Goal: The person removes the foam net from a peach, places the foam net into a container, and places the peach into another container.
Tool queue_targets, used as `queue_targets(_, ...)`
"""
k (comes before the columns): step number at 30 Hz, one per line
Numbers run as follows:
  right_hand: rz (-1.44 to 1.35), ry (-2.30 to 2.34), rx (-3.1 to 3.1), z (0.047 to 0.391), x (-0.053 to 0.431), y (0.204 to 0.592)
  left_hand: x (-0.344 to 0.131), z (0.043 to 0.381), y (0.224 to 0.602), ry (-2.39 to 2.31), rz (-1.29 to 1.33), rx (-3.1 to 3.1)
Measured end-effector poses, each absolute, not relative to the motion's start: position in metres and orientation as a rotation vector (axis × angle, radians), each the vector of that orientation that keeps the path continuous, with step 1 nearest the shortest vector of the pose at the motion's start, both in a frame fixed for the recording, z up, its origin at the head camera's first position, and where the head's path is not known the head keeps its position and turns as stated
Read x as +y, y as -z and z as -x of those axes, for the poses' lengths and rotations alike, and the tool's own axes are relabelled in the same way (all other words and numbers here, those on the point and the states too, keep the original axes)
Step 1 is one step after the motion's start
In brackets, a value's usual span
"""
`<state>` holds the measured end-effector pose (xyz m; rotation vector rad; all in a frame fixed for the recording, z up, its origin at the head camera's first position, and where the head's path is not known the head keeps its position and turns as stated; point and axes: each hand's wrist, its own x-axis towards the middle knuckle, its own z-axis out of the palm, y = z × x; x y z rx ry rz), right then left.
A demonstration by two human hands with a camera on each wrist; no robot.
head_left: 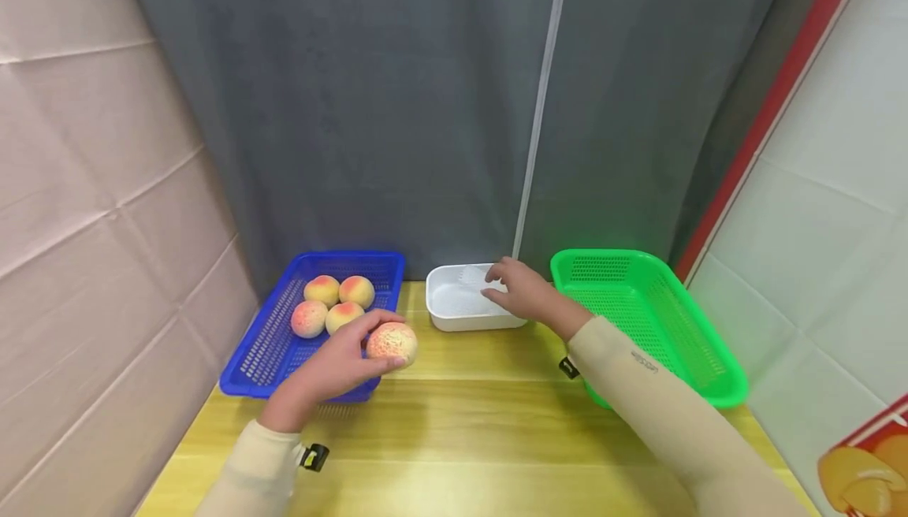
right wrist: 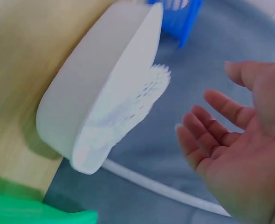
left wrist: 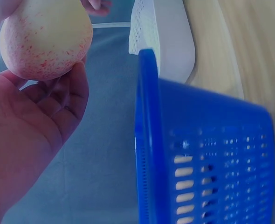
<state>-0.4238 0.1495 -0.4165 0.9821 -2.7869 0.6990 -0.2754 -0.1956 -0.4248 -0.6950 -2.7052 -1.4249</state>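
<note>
My left hand (head_left: 340,363) grips a yellow peach with red speckles (head_left: 392,344) between thumb and fingers, over the right front edge of the blue basket (head_left: 258,351). In the left wrist view the peach (left wrist: 46,39) lies against the curled fingertips. Several more peaches (head_left: 322,290) sit in the basket. My right hand (head_left: 521,290) hovers over the right side of a white tub (head_left: 475,323), its fingers loosely bent and holding nothing. White foam netting (right wrist: 151,88) sticks up from the tub in the right wrist view.
On the right stands a green basket (head_left: 709,344) with perforated sides, partly behind my right forearm. All the containers rest on a wooden table (head_left: 454,438). A grey curtain (head_left: 369,107) hangs behind them, with pale walls on both sides.
</note>
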Motion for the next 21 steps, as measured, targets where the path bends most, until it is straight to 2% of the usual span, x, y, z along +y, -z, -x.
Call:
queue_targets(7, -1.152, -0.727, -2.636, 0.375, 0.156, 0.425, -0.207, 0.276, 0.420, 1.415, 0.700, -2.723)
queue_targets(21, -1.152, -0.735, -2.586, 0.326, 0.166, 0.471, -0.215, 0.277, 0.411, 1.372, 0.699, -2.752)
